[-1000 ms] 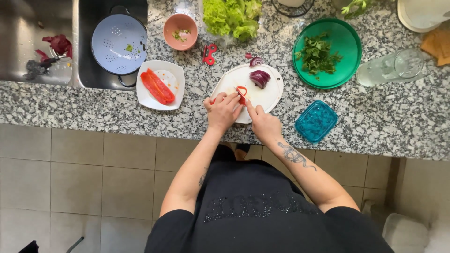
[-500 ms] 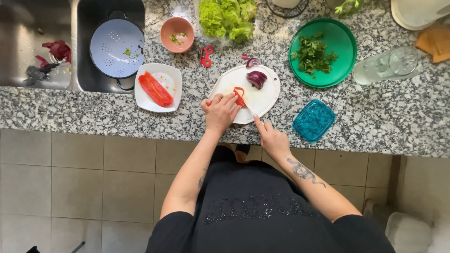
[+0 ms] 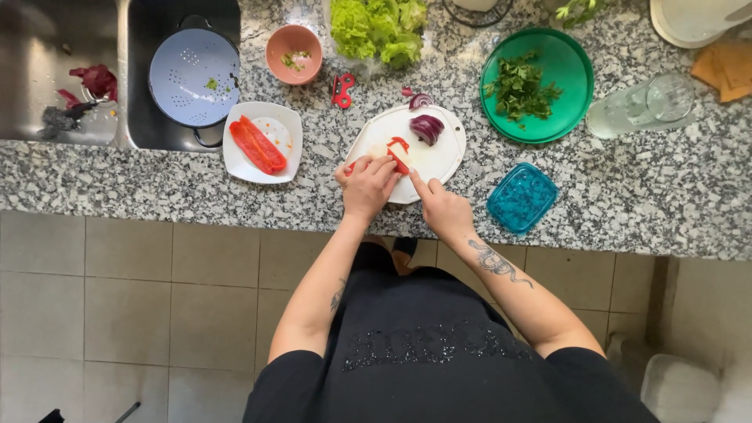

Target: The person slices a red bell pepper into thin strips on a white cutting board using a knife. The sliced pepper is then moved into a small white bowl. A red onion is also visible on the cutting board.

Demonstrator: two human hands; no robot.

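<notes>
On the white cutting board (image 3: 439, 153) at the tabletop edge, a red pepper piece (image 3: 399, 150) is pinned flat by the curled fingers of the left hand (image 3: 368, 184) so that it is steadied, while the right hand (image 3: 442, 210), closed with forefinger extended, seems to guide a hardly visible knife.

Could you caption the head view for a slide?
Both hands, left and right, work a red pepper piece on a white board.

Bright, even daylight over whole frame; colours saturated. Speckled granite counter (image 3: 627, 196) evenly lit, no hard shadows. Soft glare on glass jar (image 3: 642, 106), upper right. Sink basin (image 3: 47, 70), upper left, darker. Floor tiles (image 3: 117, 313) dimmer, flat. Slight softness at hands, centre. Mild wide-angle bending at frame edges. Lower right corner hazy.
</notes>
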